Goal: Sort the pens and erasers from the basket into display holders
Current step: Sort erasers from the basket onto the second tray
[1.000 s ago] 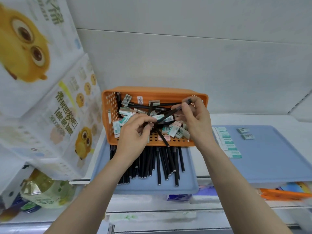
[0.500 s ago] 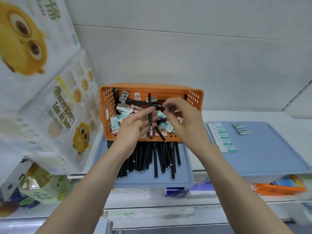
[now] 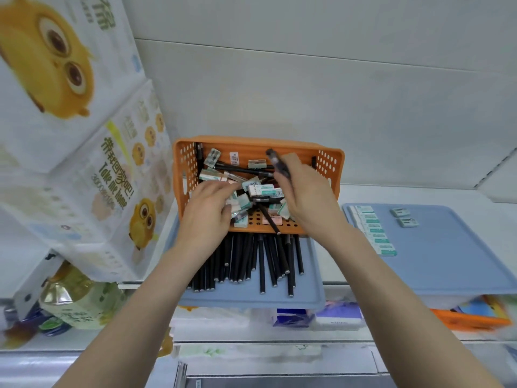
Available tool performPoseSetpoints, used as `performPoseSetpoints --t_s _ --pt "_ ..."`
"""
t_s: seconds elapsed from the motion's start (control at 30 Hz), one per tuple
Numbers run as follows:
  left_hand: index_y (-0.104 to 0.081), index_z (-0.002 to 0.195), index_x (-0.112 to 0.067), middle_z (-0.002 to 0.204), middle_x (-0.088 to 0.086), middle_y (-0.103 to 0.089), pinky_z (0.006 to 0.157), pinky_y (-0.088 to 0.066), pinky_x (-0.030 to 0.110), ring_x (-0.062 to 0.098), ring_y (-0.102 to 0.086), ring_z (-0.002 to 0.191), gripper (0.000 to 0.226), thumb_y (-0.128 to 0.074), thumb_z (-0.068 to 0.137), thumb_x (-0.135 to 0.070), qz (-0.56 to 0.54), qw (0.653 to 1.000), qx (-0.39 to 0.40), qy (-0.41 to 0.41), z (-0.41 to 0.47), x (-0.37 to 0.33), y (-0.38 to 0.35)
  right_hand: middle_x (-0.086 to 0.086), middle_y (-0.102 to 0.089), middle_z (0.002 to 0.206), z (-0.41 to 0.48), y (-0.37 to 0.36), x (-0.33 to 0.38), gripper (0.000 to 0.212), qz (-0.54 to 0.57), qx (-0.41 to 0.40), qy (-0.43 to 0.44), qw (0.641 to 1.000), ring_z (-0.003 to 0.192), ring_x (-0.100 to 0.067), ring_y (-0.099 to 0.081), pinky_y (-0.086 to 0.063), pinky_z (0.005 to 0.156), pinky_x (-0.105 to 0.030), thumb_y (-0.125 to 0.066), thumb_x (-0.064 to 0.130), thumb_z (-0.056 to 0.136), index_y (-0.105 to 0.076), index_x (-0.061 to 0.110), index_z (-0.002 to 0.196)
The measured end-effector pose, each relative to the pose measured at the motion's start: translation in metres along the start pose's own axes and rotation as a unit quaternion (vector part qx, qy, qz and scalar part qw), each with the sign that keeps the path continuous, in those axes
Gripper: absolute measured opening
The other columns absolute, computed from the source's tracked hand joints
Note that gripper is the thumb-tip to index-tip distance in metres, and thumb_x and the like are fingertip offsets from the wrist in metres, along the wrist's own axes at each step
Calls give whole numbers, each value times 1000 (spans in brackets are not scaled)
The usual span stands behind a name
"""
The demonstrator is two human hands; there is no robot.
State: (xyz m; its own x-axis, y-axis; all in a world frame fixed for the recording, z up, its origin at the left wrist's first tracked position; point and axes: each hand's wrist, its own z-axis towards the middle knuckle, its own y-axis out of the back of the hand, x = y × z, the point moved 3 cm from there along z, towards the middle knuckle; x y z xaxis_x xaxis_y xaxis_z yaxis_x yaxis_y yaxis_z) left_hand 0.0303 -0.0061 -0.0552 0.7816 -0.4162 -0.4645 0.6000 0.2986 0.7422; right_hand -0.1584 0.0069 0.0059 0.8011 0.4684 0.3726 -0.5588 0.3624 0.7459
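in the head view, sorted pens [image 3: 251, 259] lie at the basket's [image 3: 251, 142] 6 o'clock, an eraser row [image 3: 375, 231] at 4 o'clock; plenty left inside; right hand [image 3: 310, 200] pinches a pen [image 3: 276, 162], left hand [image 3: 207, 214] reaches among loose erasers [image 3: 263, 190], grip unclear

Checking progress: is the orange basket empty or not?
Not empty: erasers and black pens lie in the orange basket; the right hand grips one pen.

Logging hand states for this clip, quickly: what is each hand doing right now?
Left hand: fingers down among the erasers in the basket; grip cannot be told.
Right hand: closed on a black pen.
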Motion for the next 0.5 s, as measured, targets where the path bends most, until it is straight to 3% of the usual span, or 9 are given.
performPoseSetpoints --t_s 0.1,0.2,0.33,0.43,0.5 --pt "-63 126 -12 126 8 -61 107 -38 44 32 -48 123 43 -69 84 -12 62 997 45 -27 1 11 -12 -6 -64 80 2 -33 -8 23 -158 134 -47 977 71 -27 -63 -52 62 -39 -52 33 98 -57 11 103" --pt "-65 123 -11 129 8 -60 106 -39 45 32 -49 124 37 -68 86 -15 66 997 37 -27 -1 10 -13 -5 -52 76 1 -56 -13 30 -187 260 -130 938 78 -28 -59 -44 62 -33 -63 37 91 -52 11 82" --pt "-65 124 -11 133 8 -58 108 -36 42 30 -46 127 35 -64 90 -17 78 996 40 -27 -2 10 -11 -5 -57 79 8 -52 -15 16 -148 257 -179 938 78 -26 -58 -42 60 -30 -65 24 85 -56 11 82" --pt "-63 126 -11 133 8 -57 109 -35 42 29 -45 128 35 -61 92 -18 76 996 44 -26 -4 10 -10 -6 -60 88 4 -24 -21 16 -134 237 -191 943 79 -23 -55 -41 62 -30 -60 28 89 -57 13 84" --pt "-62 128 -11 131 8 -59 109 -37 41 28 -46 127 34 -59 94 -15 55 998 20 -19 -5 6 -7 -6 -62 88 -5 -1 -21 22 -62 245 -192 948 74 -20 -59 -41 60 -30 -57 30 93 -60 10 85"
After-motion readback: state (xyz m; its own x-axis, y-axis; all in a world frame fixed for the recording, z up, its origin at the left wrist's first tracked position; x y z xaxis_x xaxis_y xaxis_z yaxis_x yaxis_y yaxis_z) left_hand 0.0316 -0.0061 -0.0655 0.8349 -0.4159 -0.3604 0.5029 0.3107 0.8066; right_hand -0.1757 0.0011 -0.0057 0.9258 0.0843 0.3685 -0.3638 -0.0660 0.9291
